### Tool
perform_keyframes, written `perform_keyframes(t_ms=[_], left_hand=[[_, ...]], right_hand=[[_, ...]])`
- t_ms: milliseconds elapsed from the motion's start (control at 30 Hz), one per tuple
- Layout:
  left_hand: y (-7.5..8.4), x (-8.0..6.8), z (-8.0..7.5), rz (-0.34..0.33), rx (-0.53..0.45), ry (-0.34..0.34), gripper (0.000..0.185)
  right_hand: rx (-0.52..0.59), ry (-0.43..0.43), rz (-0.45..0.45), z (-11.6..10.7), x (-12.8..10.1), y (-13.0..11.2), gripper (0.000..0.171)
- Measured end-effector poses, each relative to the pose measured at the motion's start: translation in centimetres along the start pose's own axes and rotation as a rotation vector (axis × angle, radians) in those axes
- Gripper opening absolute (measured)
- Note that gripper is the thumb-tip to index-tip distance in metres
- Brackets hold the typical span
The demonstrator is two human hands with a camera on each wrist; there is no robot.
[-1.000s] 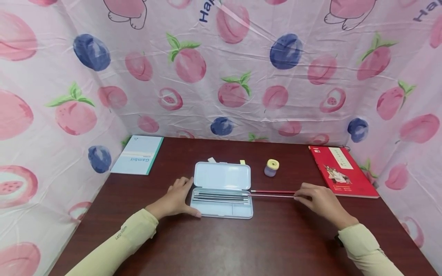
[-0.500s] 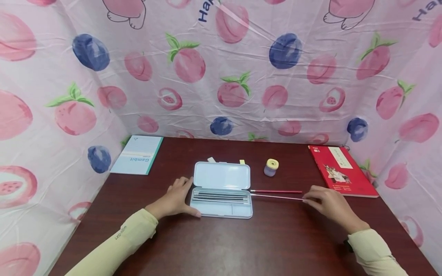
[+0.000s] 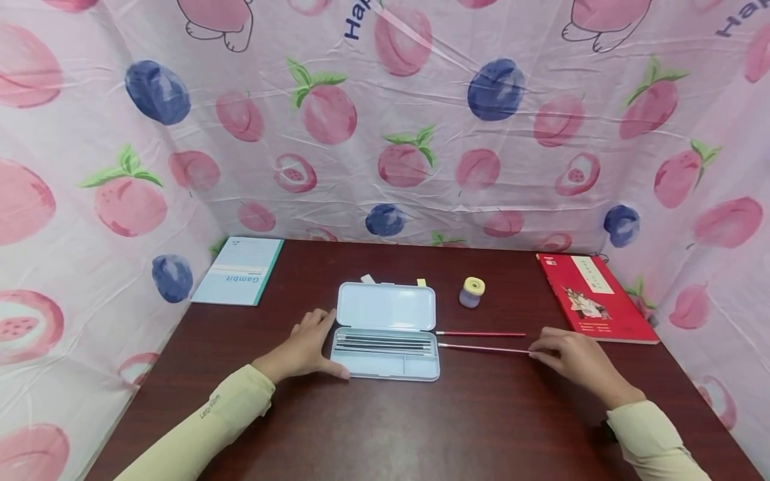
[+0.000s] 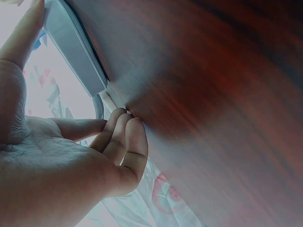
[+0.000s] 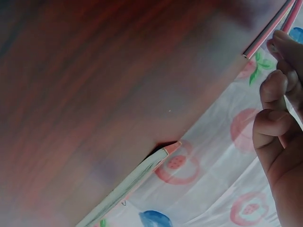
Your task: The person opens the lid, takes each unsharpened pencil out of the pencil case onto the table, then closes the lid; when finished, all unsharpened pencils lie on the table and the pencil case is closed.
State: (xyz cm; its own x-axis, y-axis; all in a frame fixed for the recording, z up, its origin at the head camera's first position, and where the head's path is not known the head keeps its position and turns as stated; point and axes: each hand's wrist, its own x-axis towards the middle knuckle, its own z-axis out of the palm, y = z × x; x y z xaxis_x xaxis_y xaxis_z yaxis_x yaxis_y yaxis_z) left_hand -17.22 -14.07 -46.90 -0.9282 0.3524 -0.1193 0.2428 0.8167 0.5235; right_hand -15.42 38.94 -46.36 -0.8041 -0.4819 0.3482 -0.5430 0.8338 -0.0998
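Observation:
A light blue pencil case lies with its lid folded back, and several dark pencils sit in its rear compartment. My left hand is at its left side, fingers spread, with the thumb along the front left corner. In the left wrist view that thumb touches the case's edge. My right hand pinches the right end of a pinkish-red pencil, whose silver end is just outside the case's right side. Behind it another red pencil lies on the table, its left end close to the case.
Behind the case stands a small round item with a yellow top and purple body. A white piece and a yellow piece show behind the lid. A Gambit notebook lies back left, a red book back right.
My right hand has moved right and slightly nearer, drawing the pinched pencil's silver end out from over the case. The other red pencil's right end now shows. My left hand has stayed put.

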Motion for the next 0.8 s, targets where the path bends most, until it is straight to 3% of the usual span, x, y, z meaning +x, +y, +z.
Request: perform_keyframes(t_ms=[433,800], left_hand=[[-0.07,0.03,0.1,-0.002,-0.008,0.007,0.138],[0.01,-0.05,-0.02,0.007,-0.009,0.001,0.138]], right_hand=[[-0.064,-0.147,0.058,-0.2,0.65,-0.36,0.018],[-0.083,-0.179,0.081,-0.18,0.6,-0.8,0.021]])
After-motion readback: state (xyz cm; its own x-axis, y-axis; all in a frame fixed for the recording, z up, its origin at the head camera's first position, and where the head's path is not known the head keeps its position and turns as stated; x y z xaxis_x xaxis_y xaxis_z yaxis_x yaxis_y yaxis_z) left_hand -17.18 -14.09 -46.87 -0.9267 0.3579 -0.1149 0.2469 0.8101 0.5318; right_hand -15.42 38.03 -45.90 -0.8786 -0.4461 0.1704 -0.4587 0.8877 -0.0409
